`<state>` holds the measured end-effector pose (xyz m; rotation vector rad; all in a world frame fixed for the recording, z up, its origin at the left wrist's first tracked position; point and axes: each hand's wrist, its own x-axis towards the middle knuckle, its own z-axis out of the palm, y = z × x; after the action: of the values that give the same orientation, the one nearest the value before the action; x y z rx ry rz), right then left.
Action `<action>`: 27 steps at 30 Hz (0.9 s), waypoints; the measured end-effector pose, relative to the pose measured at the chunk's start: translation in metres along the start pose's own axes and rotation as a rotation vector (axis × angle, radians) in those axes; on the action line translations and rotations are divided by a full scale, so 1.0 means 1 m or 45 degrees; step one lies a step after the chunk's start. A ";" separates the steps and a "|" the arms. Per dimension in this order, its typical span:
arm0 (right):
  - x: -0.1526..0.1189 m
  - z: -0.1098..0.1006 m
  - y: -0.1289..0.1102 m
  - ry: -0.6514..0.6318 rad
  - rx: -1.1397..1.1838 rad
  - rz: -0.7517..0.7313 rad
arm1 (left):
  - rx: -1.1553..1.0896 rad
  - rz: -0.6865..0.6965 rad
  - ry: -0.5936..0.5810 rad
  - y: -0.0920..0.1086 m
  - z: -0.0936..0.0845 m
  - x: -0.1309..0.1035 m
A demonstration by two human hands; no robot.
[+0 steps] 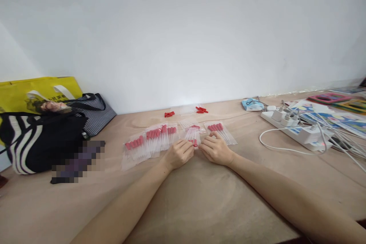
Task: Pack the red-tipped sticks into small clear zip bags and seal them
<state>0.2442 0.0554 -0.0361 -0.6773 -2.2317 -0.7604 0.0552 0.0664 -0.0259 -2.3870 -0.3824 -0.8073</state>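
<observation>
Our left hand [180, 153] and right hand [215, 148] curl their fingers nearly closed beside the clear plastic bag of red-bulbed, thin translucent sticks [191, 134] on the brown desk [197, 198]; we cannot tell their grip. We'd best keep its edge straight.

Slim, bare forearms [133, 200] taper to narrow wrists [233, 160] and the bare left hand [180, 154] and right hand [216, 150]

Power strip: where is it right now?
In the head view, the white power strip lies on the table at the right, off to the right of the right hand, with printed sheets just beyond its right side.
</observation>
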 end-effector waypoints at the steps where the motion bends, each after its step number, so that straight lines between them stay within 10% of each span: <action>1: 0.000 -0.001 0.000 0.006 0.004 0.010 | 0.011 0.007 0.010 -0.001 0.000 -0.001; 27: -0.021 0.002 0.022 -0.027 0.284 0.229 | 0.138 -0.163 -0.163 -0.014 -0.022 -0.027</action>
<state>0.2711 0.0669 -0.0457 -0.7648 -2.1965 -0.4106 0.0180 0.0618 -0.0221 -2.3375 -0.6205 -0.6729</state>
